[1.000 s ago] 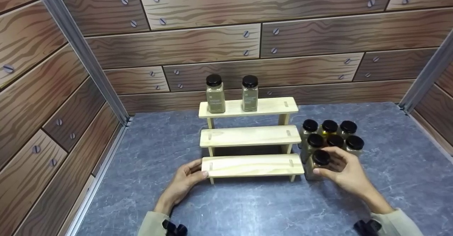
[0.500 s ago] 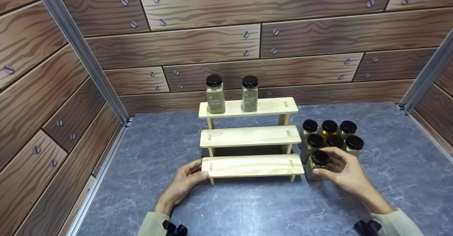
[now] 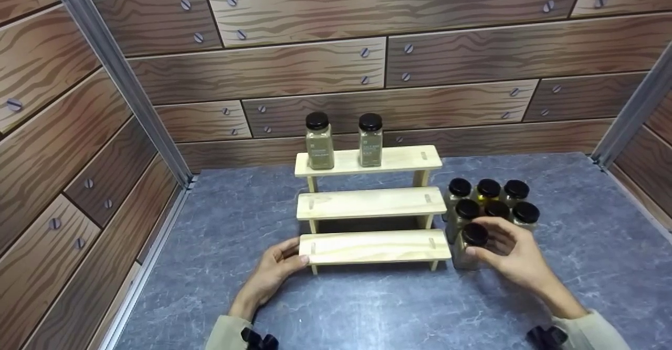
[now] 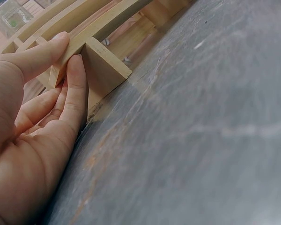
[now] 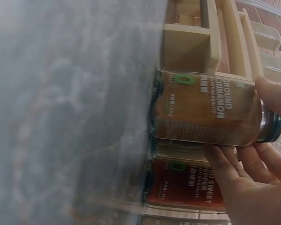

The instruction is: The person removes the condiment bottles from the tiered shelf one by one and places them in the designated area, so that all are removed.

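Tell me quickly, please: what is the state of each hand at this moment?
Left hand: closed, pinching the left end of the wooden rack's lowest step.
Right hand: closed, holding the ground cinnamon jar.

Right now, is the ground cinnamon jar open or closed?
Closed: the ground cinnamon jar has its black lid on in the head and right wrist views; how tightly, unclear.

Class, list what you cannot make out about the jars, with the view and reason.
Head view: fine print on the left shelf jar and right shelf jar, too small.
Head view: most of the yellow jar, behind nearer jars.
Right wrist view: fine print on the cinnamon jar, too small.
Right wrist view: the label's start on the red jar, behind the right hand.
Left wrist view: one jar, cut off by the top edge.
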`<action>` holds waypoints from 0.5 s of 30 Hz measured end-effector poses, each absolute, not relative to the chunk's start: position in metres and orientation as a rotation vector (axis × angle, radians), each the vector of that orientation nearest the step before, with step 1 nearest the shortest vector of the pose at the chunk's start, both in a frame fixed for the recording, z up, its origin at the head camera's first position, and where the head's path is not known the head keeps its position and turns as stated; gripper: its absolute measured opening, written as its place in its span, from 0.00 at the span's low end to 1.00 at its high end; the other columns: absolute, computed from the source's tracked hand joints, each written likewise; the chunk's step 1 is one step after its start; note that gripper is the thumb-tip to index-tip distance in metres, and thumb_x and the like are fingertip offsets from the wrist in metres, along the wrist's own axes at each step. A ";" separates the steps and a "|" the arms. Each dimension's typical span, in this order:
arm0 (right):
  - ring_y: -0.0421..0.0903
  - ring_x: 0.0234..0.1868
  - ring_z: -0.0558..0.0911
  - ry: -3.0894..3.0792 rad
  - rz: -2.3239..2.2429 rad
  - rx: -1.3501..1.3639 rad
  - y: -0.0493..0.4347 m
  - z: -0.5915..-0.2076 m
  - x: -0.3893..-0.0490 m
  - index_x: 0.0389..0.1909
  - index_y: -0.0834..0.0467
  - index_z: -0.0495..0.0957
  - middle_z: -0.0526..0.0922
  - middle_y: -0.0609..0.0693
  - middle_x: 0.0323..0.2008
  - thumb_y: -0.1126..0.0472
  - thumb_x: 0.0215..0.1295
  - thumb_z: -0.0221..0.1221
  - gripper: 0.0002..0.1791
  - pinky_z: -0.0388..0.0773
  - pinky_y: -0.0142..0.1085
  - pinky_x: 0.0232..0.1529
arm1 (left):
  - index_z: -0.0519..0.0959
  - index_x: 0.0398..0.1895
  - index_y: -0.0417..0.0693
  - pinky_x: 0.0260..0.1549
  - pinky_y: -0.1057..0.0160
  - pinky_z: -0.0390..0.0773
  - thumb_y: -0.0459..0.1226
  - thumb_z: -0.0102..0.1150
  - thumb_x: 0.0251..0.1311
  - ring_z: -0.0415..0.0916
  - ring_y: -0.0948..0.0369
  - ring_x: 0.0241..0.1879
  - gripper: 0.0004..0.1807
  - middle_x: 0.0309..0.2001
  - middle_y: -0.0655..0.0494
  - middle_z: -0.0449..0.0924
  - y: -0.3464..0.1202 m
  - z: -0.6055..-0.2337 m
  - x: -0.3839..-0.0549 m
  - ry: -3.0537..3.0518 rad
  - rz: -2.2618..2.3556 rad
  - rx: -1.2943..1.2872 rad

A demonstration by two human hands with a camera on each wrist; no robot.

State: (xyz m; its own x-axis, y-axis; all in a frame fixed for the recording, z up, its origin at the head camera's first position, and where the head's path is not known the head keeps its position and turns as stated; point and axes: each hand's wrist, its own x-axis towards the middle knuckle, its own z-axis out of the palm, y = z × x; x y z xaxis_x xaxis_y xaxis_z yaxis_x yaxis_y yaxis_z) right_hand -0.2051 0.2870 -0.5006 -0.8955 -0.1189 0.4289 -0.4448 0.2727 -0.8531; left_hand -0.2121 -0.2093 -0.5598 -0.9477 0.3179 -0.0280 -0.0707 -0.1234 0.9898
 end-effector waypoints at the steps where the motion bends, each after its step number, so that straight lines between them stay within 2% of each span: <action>1: 0.33 0.50 0.87 -2.260 1.659 0.525 0.287 -0.499 -0.205 0.58 0.74 0.80 0.89 0.42 0.49 0.84 0.47 0.75 0.32 0.86 0.25 0.53 | 0.54 0.79 0.20 0.64 0.62 0.83 0.30 0.65 0.70 0.81 0.55 0.61 0.42 0.73 0.24 0.67 -0.209 -0.560 -0.212 1.884 2.160 0.281; 9: 0.39 0.53 0.88 -2.252 1.656 0.578 0.288 -0.485 -0.205 0.58 0.74 0.80 0.89 0.59 0.51 0.84 0.49 0.74 0.32 0.84 0.28 0.59 | 0.56 0.79 0.21 0.65 0.61 0.83 0.29 0.64 0.71 0.81 0.56 0.61 0.40 0.72 0.25 0.69 -0.209 -0.561 -0.212 1.859 2.173 0.316; 15: 0.44 0.53 0.89 -2.209 1.669 0.627 0.288 -0.471 -0.206 0.58 0.75 0.79 0.87 0.67 0.50 0.86 0.48 0.73 0.31 0.85 0.30 0.58 | 0.56 0.78 0.20 0.64 0.61 0.83 0.29 0.64 0.71 0.81 0.57 0.60 0.40 0.71 0.26 0.70 -0.208 -0.560 -0.213 1.867 2.176 0.303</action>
State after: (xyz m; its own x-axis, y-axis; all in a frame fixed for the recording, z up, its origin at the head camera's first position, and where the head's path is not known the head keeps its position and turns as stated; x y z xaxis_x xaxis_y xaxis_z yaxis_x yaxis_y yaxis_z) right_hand -0.2056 0.2875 -0.4709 -0.8589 -0.1607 0.4863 -0.5117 0.2290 -0.8281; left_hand -0.2127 -0.2082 -0.5605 -0.9451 0.3267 -0.0094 -0.0589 -0.1418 0.9881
